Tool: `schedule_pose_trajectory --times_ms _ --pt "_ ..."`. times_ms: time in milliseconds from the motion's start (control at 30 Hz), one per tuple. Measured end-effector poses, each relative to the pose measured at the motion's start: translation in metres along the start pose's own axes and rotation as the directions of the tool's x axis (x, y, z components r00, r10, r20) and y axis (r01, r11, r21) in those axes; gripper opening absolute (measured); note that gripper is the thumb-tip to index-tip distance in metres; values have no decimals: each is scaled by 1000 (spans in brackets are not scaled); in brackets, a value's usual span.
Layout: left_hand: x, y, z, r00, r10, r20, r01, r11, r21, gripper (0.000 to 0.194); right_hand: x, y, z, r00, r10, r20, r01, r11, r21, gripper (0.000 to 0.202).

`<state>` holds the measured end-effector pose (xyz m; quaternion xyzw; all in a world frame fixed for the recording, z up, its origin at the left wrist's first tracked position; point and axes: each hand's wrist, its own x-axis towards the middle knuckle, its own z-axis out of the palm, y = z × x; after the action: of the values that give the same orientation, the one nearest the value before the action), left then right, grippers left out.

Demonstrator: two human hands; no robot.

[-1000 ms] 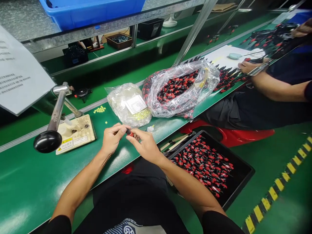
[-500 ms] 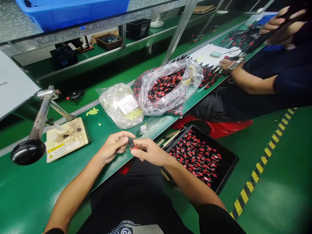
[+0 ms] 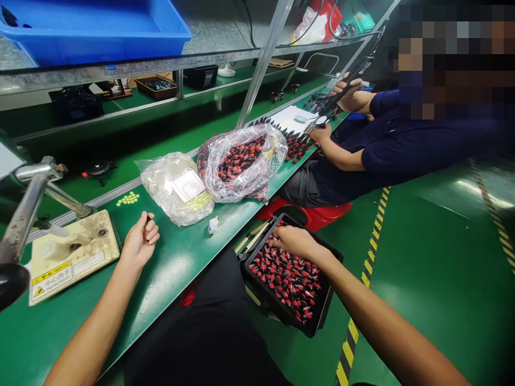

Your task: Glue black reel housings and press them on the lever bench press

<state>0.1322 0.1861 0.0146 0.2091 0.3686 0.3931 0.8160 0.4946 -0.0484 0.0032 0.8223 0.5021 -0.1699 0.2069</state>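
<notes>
The fingers of the right hand [image 3: 295, 241] point down at the far end of the black tray [image 3: 319, 316], bunched close together; blur and their angle hide whether they pinch anything. Directly under and around them lie loose red-and-black parts [image 3: 277, 273], heaped in many directions. The left hand [image 3: 140, 238] is well apart, raised over the green bench [image 3: 169, 284], its fingers curled towards the palm; a dark spot shows by the fingertips, but I cannot tell whether something is held.

Just beyond the left fingertips sits a cluster of small yellow pieces [image 3: 127, 199]. On the wrist side of those fingers stands the lever press [image 3: 72, 257], with a warning label on its base. Between the two hands, a small white bottle [image 3: 213, 225] is near the bench edge, with a labelled bag [image 3: 177, 187] and an open clear bag [image 3: 213, 177] of red-and-black parts farther out. Beyond the right fingers, a co-worker's hand [image 3: 322, 134] is at the same bench.

The tangled heap could make the right fingers lift two parts or drop one over the rim. A low sweep between the hands could knock the bottle off the edge. A careless left sleeve or wrist might catch the press.
</notes>
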Motion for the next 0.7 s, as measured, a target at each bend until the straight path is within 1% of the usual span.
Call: schedule_pose_trajectory --times_ms 33,67,100,133,167,200,233,267,300,333,367,400,433,467,533,633,667,700 --pt "0 -1 0 1000 3 13 -4 1000 14 26 6 -1 -14 994 -28 -102 34 998 61 30" --pt "-1 -2 0 1000 9 17 -9 1000 29 22 12 -4 -29 970 -60 -237 93 987 128 33" --pt "-1 -3 0 1000 14 12 -15 999 43 17 21 -9 -46 917 -91 -389 174 967 184 34" --pt "0 -4 1 1000 19 4 -19 998 56 13 30 -15 -64 835 -116 -537 266 941 210 34" --pt "0 -5 2 1000 21 -6 -21 998 67 9 41 -23 -82 745 -146 -651 349 917 193 34" --pt "-1 -5 3 1000 22 -13 -21 997 76 6 54 -31 -99 671 -184 -718 404 903 147 35" --pt "-1 -6 3 1000 20 -16 -19 996 82 6 67 -40 -116 633 -218 -743 425 900 99 36" --pt "-2 -7 4 1000 19 -14 -18 996 84 6 81 -48 -130 644 -263 -718 422 905 47 37" --pt "-2 -8 5 1000 19 -8 -19 996 84 7 95 -56 -143 689 -300 -660 407 914 9 38" --pt "-3 -8 5 1000 21 0 -21 996 85 9 108 -63 -154 743 -323 -586 387 922 -17 39" --pt "-4 -8 5 1000 24 6 -25 996 86 11 119 -70 -162 789 -334 -515 371 928 -33 39" --pt "-5 -9 5 1000 28 8 -29 996 87 13 129 -75 -168 821 -335 -463 358 933 -38 37" --pt "-6 -9 5 999 33 8 -33 996 88 13 138 -79 -172 837 -330 -436 350 936 -36 35" --pt "-7 -9 4 999 38 8 -38 995 90 14 144 -81 -174 841 -323 -434 345 938 -30 33" --pt "-7 -10 3 999 48 15 -49 994 95 18 151 -80 -175 832 -301 -466 335 942 -10 29" --pt "-9 -10 2 996 75 48 -80 990 117 28 146 -71 -172 820 -206 -535 272 961 47 34" --pt "-9 -10 3 995 82 64 -90 988 125 31 140 -69 -170 801 -150 -580 256 961 105 36" --pt "-10 -10 4 993 88 78 -98 986 132 33 131 -68 -166 764 -88 -639 269 944 191 37"
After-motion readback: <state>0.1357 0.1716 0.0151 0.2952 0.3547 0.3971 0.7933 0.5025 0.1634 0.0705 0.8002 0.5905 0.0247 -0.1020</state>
